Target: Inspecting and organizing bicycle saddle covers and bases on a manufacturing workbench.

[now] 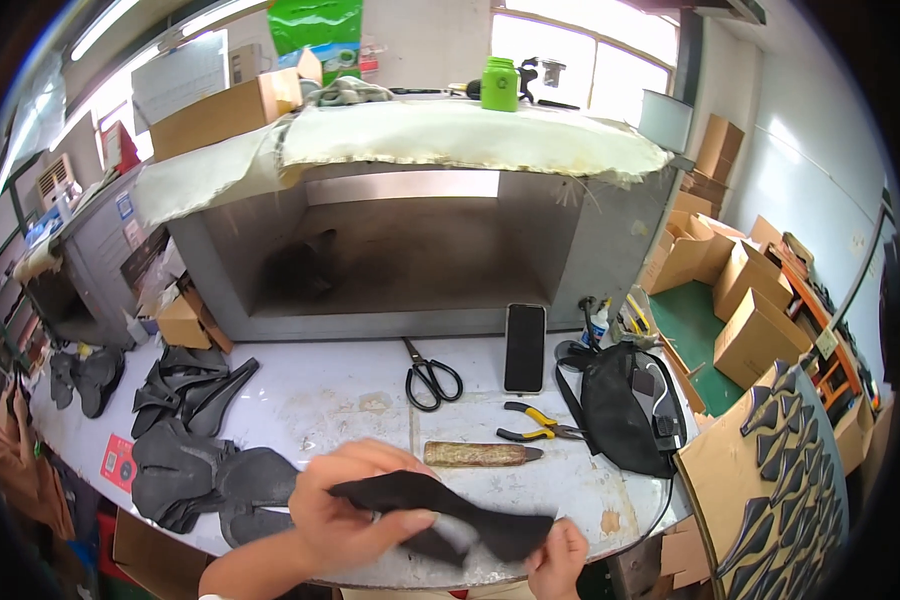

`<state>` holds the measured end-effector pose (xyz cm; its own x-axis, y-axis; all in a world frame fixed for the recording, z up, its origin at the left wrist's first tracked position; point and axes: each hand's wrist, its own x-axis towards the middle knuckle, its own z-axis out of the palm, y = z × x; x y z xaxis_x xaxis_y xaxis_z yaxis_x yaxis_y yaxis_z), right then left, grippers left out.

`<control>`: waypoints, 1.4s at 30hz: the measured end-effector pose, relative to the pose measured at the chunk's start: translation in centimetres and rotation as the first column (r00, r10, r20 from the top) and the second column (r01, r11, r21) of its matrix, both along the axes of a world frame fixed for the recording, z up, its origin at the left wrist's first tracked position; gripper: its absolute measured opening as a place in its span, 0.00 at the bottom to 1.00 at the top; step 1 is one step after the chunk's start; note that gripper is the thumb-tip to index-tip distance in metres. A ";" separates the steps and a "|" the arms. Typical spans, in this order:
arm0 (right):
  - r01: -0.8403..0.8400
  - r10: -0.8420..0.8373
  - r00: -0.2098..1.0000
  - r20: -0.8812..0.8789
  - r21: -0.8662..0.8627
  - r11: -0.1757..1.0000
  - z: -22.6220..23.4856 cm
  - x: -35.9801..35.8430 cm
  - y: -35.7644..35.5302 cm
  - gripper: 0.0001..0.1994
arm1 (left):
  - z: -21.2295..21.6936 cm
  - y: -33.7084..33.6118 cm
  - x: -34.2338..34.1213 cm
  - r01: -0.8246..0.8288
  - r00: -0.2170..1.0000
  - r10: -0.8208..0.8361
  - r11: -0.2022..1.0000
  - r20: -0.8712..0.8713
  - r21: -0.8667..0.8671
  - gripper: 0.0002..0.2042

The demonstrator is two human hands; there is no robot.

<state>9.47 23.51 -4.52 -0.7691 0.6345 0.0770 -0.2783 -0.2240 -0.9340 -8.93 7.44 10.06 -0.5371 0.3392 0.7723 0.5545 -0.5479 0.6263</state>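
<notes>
A black curved strip of shoe upper (445, 500) is stretched between my two hands over the near edge of the table. My left hand (355, 510) grips its left end, with the thumb on the near side and the fingers over the top. At the other end, my right hand (558, 560) pinches the strip's tip between thumb and fingers. A gap shows between two bands of the strip near its middle. Stacked black upper pieces (185, 475) lie left of my left hand, with more black shaped pieces (190, 390) behind them.
Past my hands lie a knife with a wrapped handle (480, 455), yellow-black pliers (540, 424), black scissors (431, 380) and a phone (525, 350). A black bag (625, 415) sits to their right. A grey open-fronted box (410, 327) stands behind; a board (715, 470) of dark shaped pieces leans at right.
</notes>
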 end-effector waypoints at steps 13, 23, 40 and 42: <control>-0.782 0.612 0.620 0.491 0.325 0.532 8.5 -3.9 -1.7 0.16 | -6.6 -5.4 7.0 0.581 0.703 0.043 0.541 0.710 -0.609 0.09; -0.727 0.887 0.461 -0.031 -0.586 0.358 4.7 -3.5 -3.4 0.12 | -5.7 -5.9 8.7 0.543 0.610 0.080 0.682 0.788 -0.490 0.06; -0.248 0.227 0.969 0.103 0.441 0.862 4.1 -2.7 -6.6 0.14 | -9.7 -5.8 8.2 0.532 0.124 -0.186 0.842 0.975 0.093 0.09; -0.443 0.401 0.891 0.213 0.218 0.870 3.9 -2.2 -5.2 0.13 | -10.7 -5.8 7.8 0.550 0.002 -0.249 0.809 0.968 0.207 0.10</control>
<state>7.27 18.27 -0.59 -0.9740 0.2213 0.0477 -0.0572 -0.0365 -0.9977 -1.10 1.60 -0.63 -0.4590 0.8197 -0.3428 -0.8235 -0.2477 0.5103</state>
